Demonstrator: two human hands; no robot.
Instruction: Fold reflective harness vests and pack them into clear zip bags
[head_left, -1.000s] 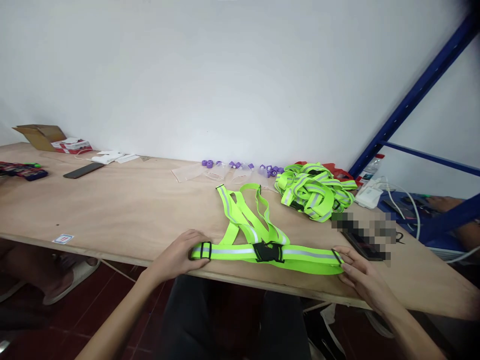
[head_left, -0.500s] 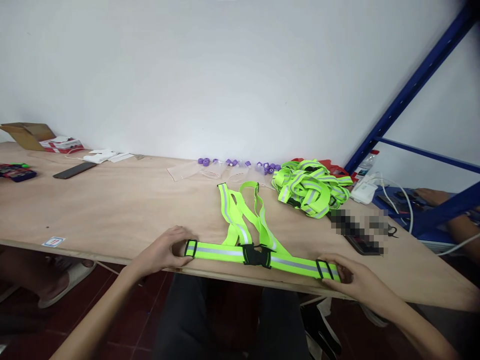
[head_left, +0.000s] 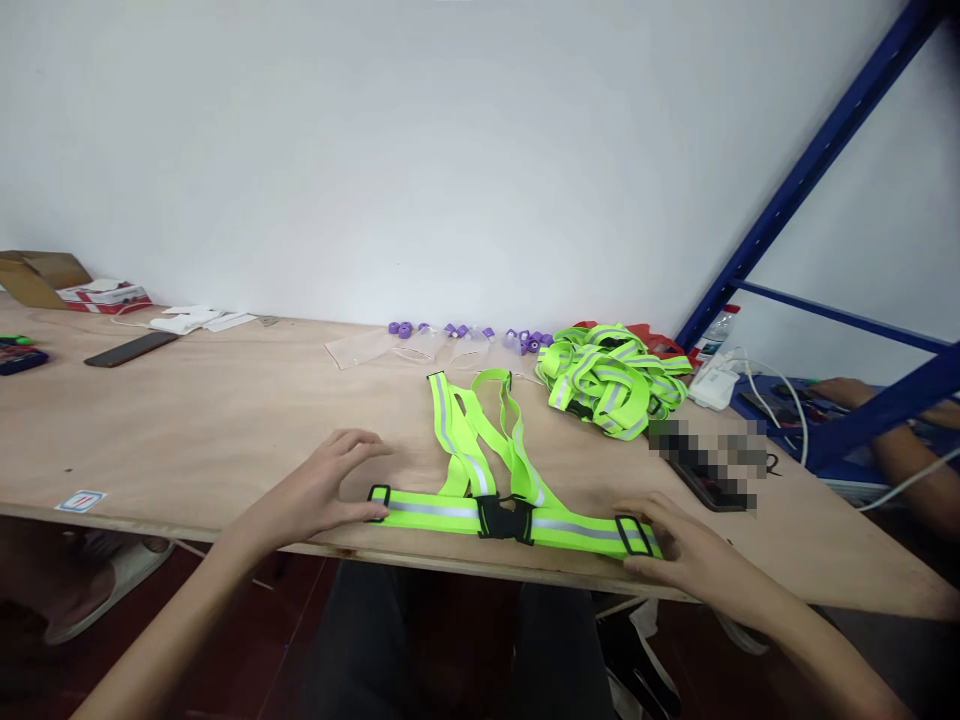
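Note:
A neon-yellow reflective vest (head_left: 435,508) of elastic straps with silver stripes lies at the table's front edge. Its waist belt runs sideways, joined at the middle by a fastened black buckle (head_left: 505,519). Beyond the belt, the shoulder straps (head_left: 457,430) stretch away across the wood. My left hand (head_left: 319,490) is open at the belt's left end, fingers spread, thumb touching by the black slider (head_left: 379,499). My right hand (head_left: 686,545) grips the belt's right end beside another slider (head_left: 634,536), fingers and thumb on opposite edges.
A heap of similar reflective straps (head_left: 607,385) lies at the back right, a phone (head_left: 709,475) before it. Clear plastic bags (head_left: 420,345) and purple rolls (head_left: 405,329) line the wall. A blue metal frame (head_left: 795,180) rises at right, with another person's arm (head_left: 907,470) behind it.
My left hand has loosened from the belt, its fingers spreading apart. My right hand stays at the other end, slightly closer in. The whole view has shifted a little.

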